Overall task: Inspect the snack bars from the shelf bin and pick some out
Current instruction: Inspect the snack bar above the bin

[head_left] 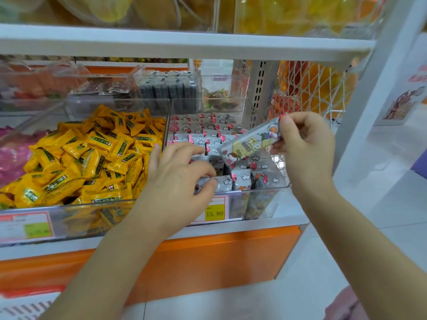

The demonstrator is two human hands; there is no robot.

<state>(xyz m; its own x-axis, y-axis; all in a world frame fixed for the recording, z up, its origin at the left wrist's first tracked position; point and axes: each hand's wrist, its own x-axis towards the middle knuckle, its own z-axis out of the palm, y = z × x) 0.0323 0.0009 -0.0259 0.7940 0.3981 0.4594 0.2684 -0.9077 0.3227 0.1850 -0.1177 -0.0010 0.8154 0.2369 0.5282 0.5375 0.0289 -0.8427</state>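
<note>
Now right hand (305,146) pinching raised snack bar (250,140), left hand (178,172) gripping another bar (221,183) in bin (265,190)

left grip (180,174) pinches low, right grip (305,146) higher.

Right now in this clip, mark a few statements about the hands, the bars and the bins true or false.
1. The right hand pinches the lifted snack bar above the clear bin. True.
2. The left hand hangs idle outside the bin. False: it grips a second bar inside the clear bin.
3. The price label on that bin reads 15.80. True.
4. The right hand holds the lifted snack bar by its lower end. False: by its upper end.
</note>
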